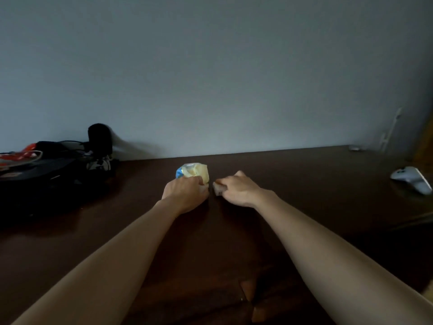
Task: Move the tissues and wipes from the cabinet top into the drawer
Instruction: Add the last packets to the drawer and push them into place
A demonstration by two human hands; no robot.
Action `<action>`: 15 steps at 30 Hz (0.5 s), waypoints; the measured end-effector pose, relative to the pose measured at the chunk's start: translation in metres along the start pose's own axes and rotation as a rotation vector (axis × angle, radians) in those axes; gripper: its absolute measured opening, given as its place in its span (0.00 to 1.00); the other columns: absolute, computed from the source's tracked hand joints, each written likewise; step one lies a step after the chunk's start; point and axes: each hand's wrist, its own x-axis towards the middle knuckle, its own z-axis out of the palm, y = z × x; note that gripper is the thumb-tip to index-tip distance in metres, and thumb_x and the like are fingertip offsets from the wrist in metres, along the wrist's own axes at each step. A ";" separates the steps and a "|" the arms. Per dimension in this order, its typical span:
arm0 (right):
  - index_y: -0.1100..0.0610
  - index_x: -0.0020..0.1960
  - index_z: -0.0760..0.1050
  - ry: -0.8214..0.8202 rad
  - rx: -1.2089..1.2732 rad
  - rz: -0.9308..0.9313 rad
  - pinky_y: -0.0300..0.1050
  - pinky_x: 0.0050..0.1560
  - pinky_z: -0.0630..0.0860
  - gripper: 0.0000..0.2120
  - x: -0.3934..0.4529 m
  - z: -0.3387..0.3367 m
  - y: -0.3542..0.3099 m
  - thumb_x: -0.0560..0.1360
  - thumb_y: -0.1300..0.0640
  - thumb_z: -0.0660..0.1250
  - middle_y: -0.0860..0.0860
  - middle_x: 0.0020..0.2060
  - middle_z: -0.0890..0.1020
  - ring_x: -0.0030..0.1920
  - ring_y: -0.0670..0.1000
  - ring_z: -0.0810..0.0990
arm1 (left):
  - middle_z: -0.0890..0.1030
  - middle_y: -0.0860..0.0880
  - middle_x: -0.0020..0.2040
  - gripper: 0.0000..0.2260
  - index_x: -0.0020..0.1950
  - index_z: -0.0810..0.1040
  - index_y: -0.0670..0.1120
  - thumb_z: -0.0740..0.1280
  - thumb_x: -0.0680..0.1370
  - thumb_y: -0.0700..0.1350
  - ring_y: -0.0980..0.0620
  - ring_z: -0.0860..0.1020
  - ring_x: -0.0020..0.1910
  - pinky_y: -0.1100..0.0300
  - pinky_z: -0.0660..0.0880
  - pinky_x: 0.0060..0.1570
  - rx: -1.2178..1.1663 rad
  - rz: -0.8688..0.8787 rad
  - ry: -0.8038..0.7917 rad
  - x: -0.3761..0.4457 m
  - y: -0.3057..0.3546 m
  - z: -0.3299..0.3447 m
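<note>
Head view: both bare forearms reach forward over a dark brown cabinet top [304,184], meeting near the middle of the frame. The left hand [185,192] lies with its fingers curled over the near edge of a soft pale-yellow packet with a blue patch [193,171], which rests on the cabinet top at about 12 o'clock from that hand; the fingers are pressed onto the packet, closed around its near end. Just to the right, at 3 o'clock from the left hand, the right hand [241,188] is closed over a small pale pack [218,188], of which only the left end shows past the knuckles. The two packs lie just beside each other, a narrow gap of dark wood between them; whether either is lifted off the surface cannot be told in the dim light.

At 9 o'clock on the cabinet top sits a heap of dark things [46,170] with cables and a red-and-white item, against the grey wall [210,66]. At 3 o'clock, near the right edge, lies a white game controller [412,179], well apart from the hands. No drawer can be made out.
</note>
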 end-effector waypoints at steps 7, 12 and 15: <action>0.54 0.73 0.69 0.415 0.137 -0.160 0.51 0.65 0.68 0.24 -0.156 0.036 -0.052 0.81 0.45 0.64 0.55 0.66 0.76 0.67 0.57 0.68 | 0.82 0.50 0.43 0.17 0.52 0.78 0.52 0.62 0.73 0.62 0.48 0.76 0.38 0.55 0.70 0.39 -0.087 -0.088 0.138 -0.171 0.008 -0.041; 0.42 0.68 0.69 0.521 1.008 -0.186 0.33 0.46 0.76 0.21 -0.279 0.108 -0.092 0.75 0.45 0.65 0.44 0.59 0.77 0.53 0.41 0.78 | 0.81 0.60 0.55 0.12 0.54 0.76 0.58 0.68 0.73 0.59 0.62 0.78 0.50 0.65 0.75 0.44 -0.362 0.013 0.470 -0.332 0.000 -0.027; 0.50 0.63 0.75 0.097 1.489 0.065 0.44 0.38 0.73 0.19 -0.318 0.162 -0.114 0.74 0.45 0.64 0.52 0.48 0.79 0.39 0.48 0.78 | 0.77 0.64 0.63 0.12 0.55 0.77 0.57 0.72 0.74 0.56 0.68 0.75 0.60 0.71 0.74 0.52 -0.484 0.059 0.482 -0.415 -0.010 0.001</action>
